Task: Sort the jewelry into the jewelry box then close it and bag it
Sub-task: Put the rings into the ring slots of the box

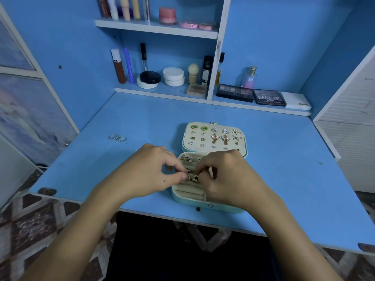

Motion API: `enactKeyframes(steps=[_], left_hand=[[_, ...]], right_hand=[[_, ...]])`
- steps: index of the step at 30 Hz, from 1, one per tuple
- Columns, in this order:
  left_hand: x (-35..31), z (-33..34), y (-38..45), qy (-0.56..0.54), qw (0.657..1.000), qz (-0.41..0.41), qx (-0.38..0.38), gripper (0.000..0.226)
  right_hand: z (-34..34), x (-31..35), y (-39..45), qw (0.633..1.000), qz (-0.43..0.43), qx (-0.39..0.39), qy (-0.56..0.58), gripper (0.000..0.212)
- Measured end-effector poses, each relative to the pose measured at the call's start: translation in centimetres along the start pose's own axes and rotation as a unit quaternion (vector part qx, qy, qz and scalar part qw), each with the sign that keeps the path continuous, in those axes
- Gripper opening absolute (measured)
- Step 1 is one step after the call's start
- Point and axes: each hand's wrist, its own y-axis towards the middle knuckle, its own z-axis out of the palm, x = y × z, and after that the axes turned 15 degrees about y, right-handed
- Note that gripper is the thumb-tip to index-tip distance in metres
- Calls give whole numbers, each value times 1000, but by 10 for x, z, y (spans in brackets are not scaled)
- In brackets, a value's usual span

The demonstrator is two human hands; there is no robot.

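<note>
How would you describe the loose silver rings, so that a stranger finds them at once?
Start at the blue desk. Left of the open jewelry box, apart from it, lie the silver rings on the bare surface. They are the only jewelry outside the box.

Pale-blue jewelry box (209, 205) lies open, earrings (215, 136) pinned across its cream lid.

Matt blue laminate table (263, 159), cream velvety-lined jewelry box (187, 189), shiny metal earrings (215, 137), glinting silver rings (117, 137)
</note>
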Motion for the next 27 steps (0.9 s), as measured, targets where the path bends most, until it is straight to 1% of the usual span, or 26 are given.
enactKeyframes(steps=[3,7,13,17,19,24,27], left_hand=[[3,-5,-3,-9,1000,-4,0,2],[16,-14,-5,-7,999,-25,-31,7],[51,-26,-12,19,992,-72,-106,6],[79,-33,-18,-37,978,-125,-161,6],[94,-34,-21,-37,971,-149,-182,7],[126,-30,-24,11,966,-175,-192,9],[141,-25,-23,45,962,-192,-189,14]], right_hand=[[-3,3,10,1000,-26,-11,1,26],[-3,8,32,999,-37,-9,-4,20],[11,20,71,998,-52,24,1,22],[27,27,96,997,-57,59,-7,25],[37,31,106,996,-56,71,-16,27],[60,39,132,993,-48,103,-40,30],[75,43,144,991,-45,119,-43,28]])
